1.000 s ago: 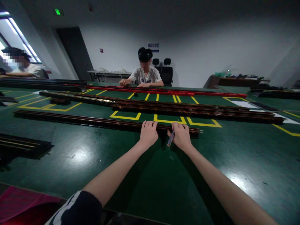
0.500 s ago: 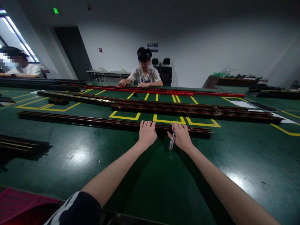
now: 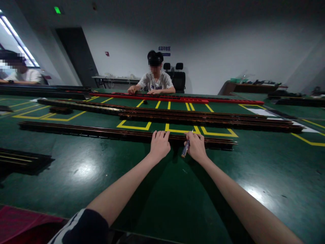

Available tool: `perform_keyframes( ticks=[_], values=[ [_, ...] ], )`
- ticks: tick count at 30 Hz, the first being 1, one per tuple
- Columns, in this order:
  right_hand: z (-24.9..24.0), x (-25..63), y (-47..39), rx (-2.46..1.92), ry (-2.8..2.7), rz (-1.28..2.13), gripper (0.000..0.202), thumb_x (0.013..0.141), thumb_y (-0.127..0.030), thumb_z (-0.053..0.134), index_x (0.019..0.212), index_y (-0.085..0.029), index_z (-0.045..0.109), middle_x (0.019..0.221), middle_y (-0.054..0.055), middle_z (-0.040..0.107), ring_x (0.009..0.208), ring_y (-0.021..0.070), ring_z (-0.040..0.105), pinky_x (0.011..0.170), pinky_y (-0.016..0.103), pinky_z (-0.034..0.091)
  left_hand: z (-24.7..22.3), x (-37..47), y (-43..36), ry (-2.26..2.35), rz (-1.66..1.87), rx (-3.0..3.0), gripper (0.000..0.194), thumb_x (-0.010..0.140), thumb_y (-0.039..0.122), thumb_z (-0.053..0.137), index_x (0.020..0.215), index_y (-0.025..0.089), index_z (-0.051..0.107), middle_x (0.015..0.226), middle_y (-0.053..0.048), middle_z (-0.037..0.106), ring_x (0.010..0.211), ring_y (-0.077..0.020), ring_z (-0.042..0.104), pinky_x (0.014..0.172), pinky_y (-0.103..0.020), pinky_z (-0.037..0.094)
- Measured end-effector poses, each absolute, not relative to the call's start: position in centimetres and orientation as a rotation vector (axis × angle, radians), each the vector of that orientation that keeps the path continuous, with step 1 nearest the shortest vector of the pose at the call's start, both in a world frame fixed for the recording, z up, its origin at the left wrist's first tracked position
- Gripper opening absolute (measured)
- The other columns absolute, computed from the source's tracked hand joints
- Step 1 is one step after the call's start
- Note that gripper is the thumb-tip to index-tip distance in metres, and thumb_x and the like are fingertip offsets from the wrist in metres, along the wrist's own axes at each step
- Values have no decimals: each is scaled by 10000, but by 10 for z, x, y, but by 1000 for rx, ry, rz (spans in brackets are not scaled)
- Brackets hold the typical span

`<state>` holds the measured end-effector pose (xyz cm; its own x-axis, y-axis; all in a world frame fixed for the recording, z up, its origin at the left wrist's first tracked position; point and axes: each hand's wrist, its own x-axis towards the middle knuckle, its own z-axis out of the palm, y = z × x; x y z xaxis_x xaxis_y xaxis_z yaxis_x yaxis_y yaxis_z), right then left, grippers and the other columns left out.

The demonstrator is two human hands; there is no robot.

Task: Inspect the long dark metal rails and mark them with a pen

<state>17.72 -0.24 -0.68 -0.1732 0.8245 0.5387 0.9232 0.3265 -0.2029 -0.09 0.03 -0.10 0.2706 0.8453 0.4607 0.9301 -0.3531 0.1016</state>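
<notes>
"Where does the long dark strip (image 3: 83, 129) lie?"

"On the green table (image 3: 152, 217), crosswise before the person, nearer than the bundle (image 3: 210, 119) of similar strips. Probably it is set apart there for easy reach."

"How do the hands hold it?"

"The left hand (image 3: 160, 146) lies over it, fingers slightly apart and bent; whether it pinches or merely rests, one cannot tell. It seems to steady the strip."

"And the right hand (image 3: 196, 147)?"

"It pinches a slim tool (image 3: 185, 149), handle toward the person, tip pointing away, perhaps tucked so that its fingers can work at the strip too."
</notes>
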Motion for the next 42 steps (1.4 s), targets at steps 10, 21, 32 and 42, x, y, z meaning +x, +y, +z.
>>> perform_keyframes(
  ticks=[10, 21, 32, 42],
  values=[
    [-7, 182, -6, -1379, -2103, -331, 157, 725, -104, 477, 807, -220, 409, 966, 98, 674, 890, 243, 600, 933, 401, 310, 3, 0, -2, -1720, -650, -2330, 410, 877, 162, 380, 1228, 133, 591, 1215, -118, 633, 1191, -249, 533, 1123, -478, 309],
    [-11, 178, -3, -1485, -2004, -227, 131, 758, -142, 467, 810, -229, 384, 1004, 91, 679, 948, 256, 587, 931, 443, 272, 4, 0, -3, -1717, -675, -2343, 419, 873, 156, 374, 1234, 143, 586, 1228, -114, 628, 1198, -253, 527, 1123, -487, 305],
    [-2, 174, -12, -1503, -2147, -411, 177, 746, -70, 440, 872, -184, 489, 880, 109, 639, 873, 265, 562, 857, 387, 316, 0, -1, -1, -1709, -685, -2306, 406, 858, 148, 392, 1201, 162, 609, 1195, -107, 641, 1167, -256, 533, 1116, -489, 303],
    [-8, 175, -6, -1505, -2064, -302, 78, 804, -232, 487, 844, -214, 422, 883, 89, 659, 869, 255, 583, 851, 391, 321, 2, -1, -3, -1718, -702, -2331, 405, 866, 152, 383, 1200, 161, 613, 1195, -112, 643, 1166, -257, 543, 1109, -498, 316]
  ],
)
